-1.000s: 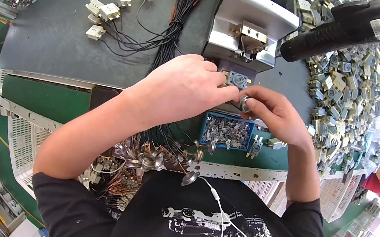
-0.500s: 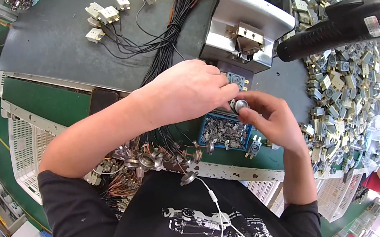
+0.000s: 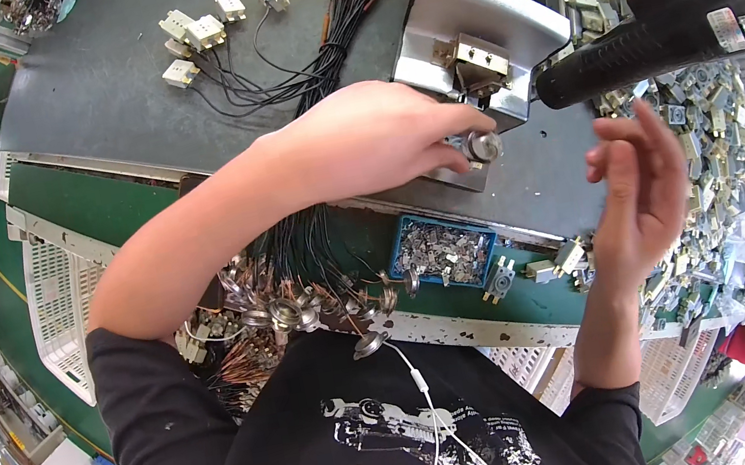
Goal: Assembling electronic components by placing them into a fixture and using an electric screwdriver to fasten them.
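Note:
My left hand (image 3: pixel 390 135) reaches across the bench from the left, its fingers closed on a small round metal part (image 3: pixel 484 146). That part is silvery and domed, just in front of a metal fixture (image 3: pixel 476 25) with a small boxy piece (image 3: pixel 482 64) in it. What lies under the left fingers is hidden. My right hand (image 3: pixel 638 186) is raised at the right, holding nothing, its fingers apart and partly curled. Nearest to it are a black power screwdriver (image 3: pixel 640 56) and a heap of small grey and cream switch-like blocks (image 3: pixel 673 130).
A blue tray (image 3: pixel 398 263) of small metal pieces sits near the front edge, beside a loose grey block (image 3: pixel 500 280). Black wires with copper ends (image 3: pixel 338 39) lie bundled behind my left arm. Round metal parts (image 3: pixel 287 312) hang at the front. White crates (image 3: pixel 65 297) stand below.
My right hand has let go of the round metal part and moved right, away from my left hand. My left hand has carried the part up and right, towards the fixture.

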Tool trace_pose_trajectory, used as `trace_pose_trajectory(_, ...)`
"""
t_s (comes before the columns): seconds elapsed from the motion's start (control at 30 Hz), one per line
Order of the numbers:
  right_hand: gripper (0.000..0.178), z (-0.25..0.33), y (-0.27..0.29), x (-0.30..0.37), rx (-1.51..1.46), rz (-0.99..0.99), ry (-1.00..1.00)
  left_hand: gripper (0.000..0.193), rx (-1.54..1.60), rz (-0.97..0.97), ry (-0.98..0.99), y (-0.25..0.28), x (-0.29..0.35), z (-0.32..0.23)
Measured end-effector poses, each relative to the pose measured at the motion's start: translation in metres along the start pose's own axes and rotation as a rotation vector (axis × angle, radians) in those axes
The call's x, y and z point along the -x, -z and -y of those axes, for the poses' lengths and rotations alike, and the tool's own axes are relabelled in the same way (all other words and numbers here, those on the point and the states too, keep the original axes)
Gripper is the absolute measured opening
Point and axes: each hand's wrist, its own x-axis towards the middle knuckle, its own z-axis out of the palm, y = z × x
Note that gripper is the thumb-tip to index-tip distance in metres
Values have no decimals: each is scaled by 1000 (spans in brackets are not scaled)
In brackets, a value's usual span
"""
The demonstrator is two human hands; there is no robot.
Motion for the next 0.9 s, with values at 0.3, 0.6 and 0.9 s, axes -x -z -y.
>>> trace_pose_trajectory(0.3,65,-6,-3,-67,-62,-371,366,36,-7,193,132,-17,-7,26)
trace_pose_trajectory(0.6,58,13,-19,-98,-190,-107,321,34,-76,219,98,-15,-10,26)
trace_pose_trajectory(0.9,53,37,-42,-87,-376,-112,239,32,-115,194,50,-21,-5,28)
